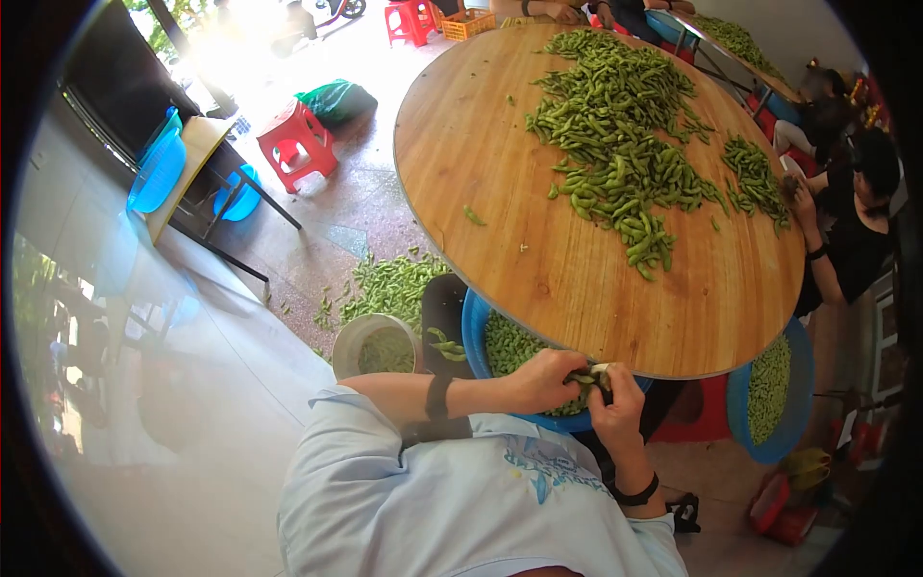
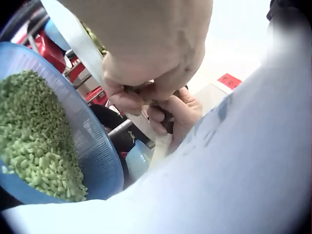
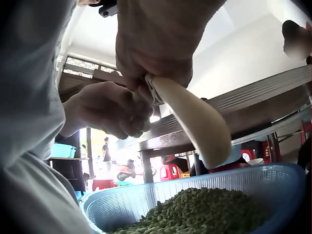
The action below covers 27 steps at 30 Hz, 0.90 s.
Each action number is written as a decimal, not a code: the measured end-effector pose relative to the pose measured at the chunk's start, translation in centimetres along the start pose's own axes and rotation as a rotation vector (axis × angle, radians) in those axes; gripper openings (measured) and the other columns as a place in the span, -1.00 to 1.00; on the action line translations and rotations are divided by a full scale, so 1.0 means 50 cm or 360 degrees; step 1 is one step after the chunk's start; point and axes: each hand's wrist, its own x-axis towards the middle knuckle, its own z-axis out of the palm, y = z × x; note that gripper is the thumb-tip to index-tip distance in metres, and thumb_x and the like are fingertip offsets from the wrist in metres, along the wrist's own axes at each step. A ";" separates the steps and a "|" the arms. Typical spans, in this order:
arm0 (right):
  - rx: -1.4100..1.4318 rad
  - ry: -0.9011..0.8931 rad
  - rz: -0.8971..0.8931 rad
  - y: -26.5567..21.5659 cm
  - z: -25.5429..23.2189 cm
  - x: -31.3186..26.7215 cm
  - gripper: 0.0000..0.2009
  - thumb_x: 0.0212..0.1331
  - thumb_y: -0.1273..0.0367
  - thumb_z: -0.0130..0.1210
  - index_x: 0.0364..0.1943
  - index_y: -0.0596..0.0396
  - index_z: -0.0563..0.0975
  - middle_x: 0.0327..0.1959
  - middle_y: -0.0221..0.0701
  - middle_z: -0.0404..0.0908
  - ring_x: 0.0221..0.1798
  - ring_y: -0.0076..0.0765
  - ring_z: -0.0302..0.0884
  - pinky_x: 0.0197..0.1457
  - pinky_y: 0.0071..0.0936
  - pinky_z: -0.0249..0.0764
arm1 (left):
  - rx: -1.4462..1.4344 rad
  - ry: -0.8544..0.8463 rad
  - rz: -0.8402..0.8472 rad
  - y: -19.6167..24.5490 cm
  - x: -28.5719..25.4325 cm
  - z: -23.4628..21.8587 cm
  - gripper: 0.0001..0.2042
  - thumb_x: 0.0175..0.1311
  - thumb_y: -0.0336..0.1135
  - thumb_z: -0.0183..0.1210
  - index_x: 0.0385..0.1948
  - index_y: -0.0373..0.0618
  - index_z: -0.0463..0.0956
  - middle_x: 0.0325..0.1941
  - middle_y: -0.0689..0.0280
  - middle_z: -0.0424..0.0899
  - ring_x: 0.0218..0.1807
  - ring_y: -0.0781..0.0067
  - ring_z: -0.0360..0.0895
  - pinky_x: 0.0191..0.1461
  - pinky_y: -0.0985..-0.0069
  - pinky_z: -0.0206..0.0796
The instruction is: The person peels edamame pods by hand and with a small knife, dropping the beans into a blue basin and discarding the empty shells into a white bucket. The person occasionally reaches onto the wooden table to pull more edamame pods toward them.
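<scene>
My hands meet at the near rim of the round wooden table (image 1: 538, 317), above a blue basket (image 1: 473, 337) of shelled green soybeans (image 2: 48, 165). With curled fingers, my left hand (image 1: 550, 380) pinches green soybean pods (image 1: 585, 379). From the other side, the bent fingers and thumb of my right hand (image 1: 620, 409) grip the pods too. A smooth, cream-coloured long piece (image 3: 197, 124) juts out from under my right hand in the right wrist view; cannot tell what it is. The fingers hide much of the pods.
A large pile of pods (image 1: 615, 135) spreads over the tabletop. Left of my legs stand a pale bucket (image 1: 420, 337) and a heap of husks (image 1: 394, 288) on the floor. At right are another blue basket (image 1: 803, 385) and a seated person (image 1: 851, 236). A red stool (image 1: 298, 144) stands farther left.
</scene>
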 end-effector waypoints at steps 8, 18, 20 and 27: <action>-0.0107 -0.0083 -0.0184 -0.007 0.016 -0.001 -0.79 -0.19 0.65 0.07 -0.38 0.22 0.41 -0.45 -0.19 0.39 -0.46 -0.02 0.44 -0.43 -0.30 0.38 | 0.0203 0.0080 0.0111 -0.022 -0.006 0.035 -0.84 -0.12 -0.58 0.04 -0.42 -0.27 0.35 -0.41 -0.01 0.49 -0.26 -0.19 0.44 -0.22 0.12 0.29; 0.0263 -0.0097 0.0711 0.017 -0.036 -0.019 -0.91 -0.05 0.57 0.03 -0.40 0.25 0.48 -0.62 -0.31 0.46 -0.59 -0.45 0.43 -0.51 -0.50 0.33 | 0.0134 -0.0187 0.0251 0.009 -0.009 -0.008 -0.60 0.02 -0.54 0.12 -0.02 -0.28 0.35 -0.24 0.01 0.55 -0.14 -0.10 0.52 -0.12 0.21 0.38; 0.0340 -0.0049 0.0808 0.015 -0.033 -0.022 -0.91 -0.01 0.55 0.03 -0.38 0.25 0.48 -0.64 -0.38 0.47 -0.60 -0.58 0.39 -0.54 -0.56 0.31 | 0.0050 -0.0091 0.0361 0.006 -0.011 -0.010 -0.65 0.05 -0.53 0.17 -0.07 -0.26 0.39 -0.23 0.03 0.55 -0.19 -0.02 0.55 -0.18 0.30 0.41; 0.0451 -0.0113 0.0544 0.013 -0.015 0.006 -0.88 0.00 0.54 0.12 -0.34 0.23 0.50 -0.58 -0.34 0.49 -0.54 -0.53 0.40 -0.44 -0.55 0.32 | 0.0065 -0.0030 0.0277 0.012 -0.016 -0.099 -0.81 0.10 -0.56 0.18 -0.23 -0.26 0.46 -0.44 0.25 0.56 -0.47 0.48 0.50 -0.42 0.60 0.29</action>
